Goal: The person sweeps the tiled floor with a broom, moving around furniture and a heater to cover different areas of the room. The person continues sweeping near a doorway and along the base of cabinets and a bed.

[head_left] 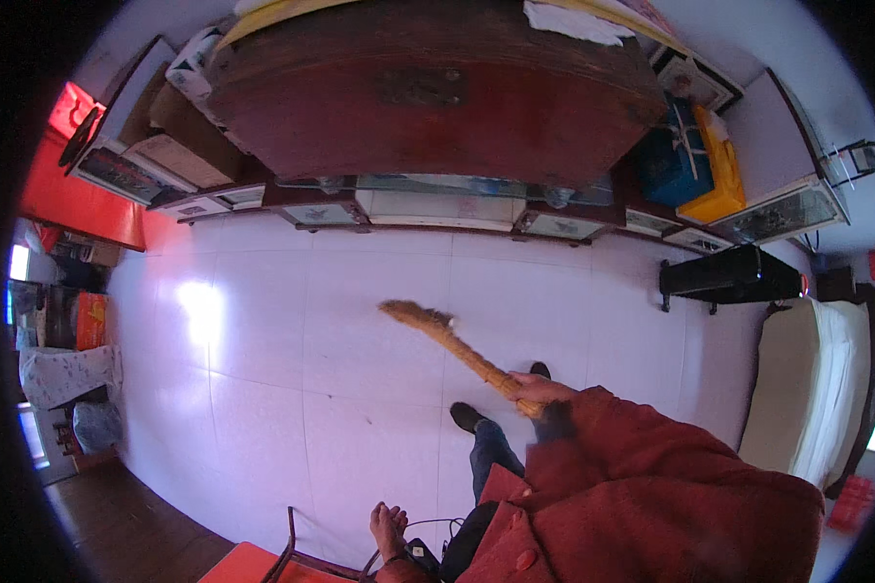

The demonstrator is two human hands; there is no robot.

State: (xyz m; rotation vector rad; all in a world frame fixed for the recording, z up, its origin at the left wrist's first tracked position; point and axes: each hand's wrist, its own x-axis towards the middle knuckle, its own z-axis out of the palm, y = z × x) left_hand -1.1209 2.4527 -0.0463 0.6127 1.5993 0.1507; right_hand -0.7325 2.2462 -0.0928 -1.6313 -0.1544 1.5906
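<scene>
In the head view, the straw broom (469, 358) is gripped near its lower end by the closed fingers of the right hand (542, 388); most of its length is extended beyond them, toward the upper left, over the floor (360, 374). Whether anything is held by the left hand (389, 531) cannot be told.

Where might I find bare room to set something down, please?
The widest open floor lies left of the broom, between the cabinet and the red seat. Another patch lies between the broom, in the right hand, and the black unit. It is crowded around the left hand, near the red seat and cable.
</scene>
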